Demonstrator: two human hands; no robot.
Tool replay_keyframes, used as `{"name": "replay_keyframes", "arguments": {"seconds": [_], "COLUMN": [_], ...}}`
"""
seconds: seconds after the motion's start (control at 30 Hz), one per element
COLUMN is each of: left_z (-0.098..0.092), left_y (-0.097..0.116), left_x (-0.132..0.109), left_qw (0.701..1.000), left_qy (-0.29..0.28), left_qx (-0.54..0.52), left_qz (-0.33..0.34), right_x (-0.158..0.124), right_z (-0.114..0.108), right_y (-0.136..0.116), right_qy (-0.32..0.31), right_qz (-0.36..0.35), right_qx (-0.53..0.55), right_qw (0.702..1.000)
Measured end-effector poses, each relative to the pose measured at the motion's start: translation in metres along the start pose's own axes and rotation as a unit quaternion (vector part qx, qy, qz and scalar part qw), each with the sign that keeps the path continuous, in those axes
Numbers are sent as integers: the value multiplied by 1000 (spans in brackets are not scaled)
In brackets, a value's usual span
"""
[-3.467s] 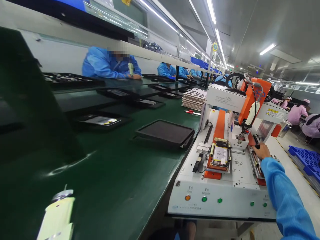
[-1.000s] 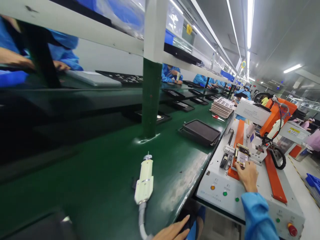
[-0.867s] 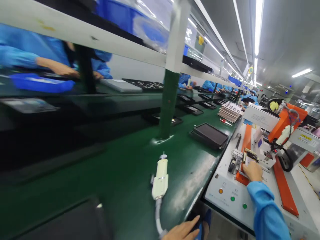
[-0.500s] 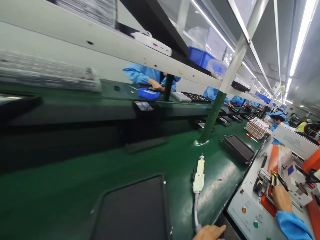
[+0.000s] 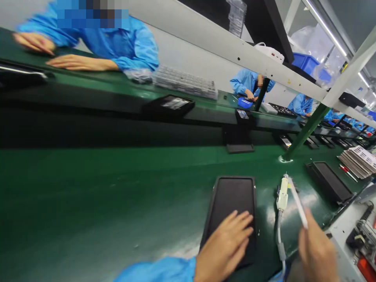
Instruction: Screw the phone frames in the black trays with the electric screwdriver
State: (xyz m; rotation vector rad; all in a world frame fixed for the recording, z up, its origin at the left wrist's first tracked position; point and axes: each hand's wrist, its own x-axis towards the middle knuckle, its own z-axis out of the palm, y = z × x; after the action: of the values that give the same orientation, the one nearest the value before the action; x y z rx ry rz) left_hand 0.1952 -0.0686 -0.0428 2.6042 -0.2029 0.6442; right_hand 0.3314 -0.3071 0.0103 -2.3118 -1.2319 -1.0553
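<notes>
My left hand [image 5: 227,244], palm down with its fingers stretched out, is over the lower part of a black tray [image 5: 235,192] on the green bench. Whether it presses on the tray I cannot tell. At the right, my blurred right hand [image 5: 317,246] grips a thin white flat piece [image 5: 298,201], seen nearly edge-on and tilted, with a small yellow patch near its far end. Just left of that piece lies a cream electric screwdriver [image 5: 282,194], its tip pointing away and its grey cable running toward me.
Another black tray [image 5: 331,182] lies by a green post [image 5: 308,127]. Farther right are a stack of cardboard sheets [image 5: 358,158], a red-and-white pen [image 5: 348,172] and part of a machine [image 5: 362,231]. Behind runs a dark ledge with devices; co-workers in blue [image 5: 138,43] sit beyond.
The view has swung left. My right hand has left the machine fixture and now holds the white piece over the bench. My left hand has come from the lower edge to the black tray.
</notes>
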Motion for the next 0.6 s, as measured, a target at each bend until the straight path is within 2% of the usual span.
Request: {"name": "replay_keyframes", "arguments": {"seconds": [0.07, 0.17, 0.27, 0.37, 0.43, 0.47, 0.53, 0.6], "left_z": [-13, -16, -12, -7, -5, -5, -5, -6], "left_y": [-30, -62, -69, -62, -56, -53, -48, -44], "left_x": [-14, -39, -59, -65, -63, -61, -58, -54], "left_qw": [995, 981, 974, 973, 971, 969, 964, 960], "left_qy": [28, 26, 3, -13, -10, -5, 4, 4], "left_qx": [62, 123, 130, 123, 126, 128, 128, 123], "left_qz": [-68, -148, -187, -197, -204, -212, -232, -251], "right_x": [24, 31, 16, 6, 11, 16, 28, 40], "right_z": [35, 76, 98, 101, 96, 93, 89, 92], "right_y": [-61, -124, -163, -184, -180, -168, -124, -58], "right_qy": [11, -30, -117, -203, -245, -258, -253, -165], "right_qz": [-63, -71, -76, -88, -89, -86, -77, -93], "right_qx": [18, 6, -26, -28, 17, 44, 74, 5], "right_qw": [998, 997, 990, 975, 965, 961, 962, 982]}}
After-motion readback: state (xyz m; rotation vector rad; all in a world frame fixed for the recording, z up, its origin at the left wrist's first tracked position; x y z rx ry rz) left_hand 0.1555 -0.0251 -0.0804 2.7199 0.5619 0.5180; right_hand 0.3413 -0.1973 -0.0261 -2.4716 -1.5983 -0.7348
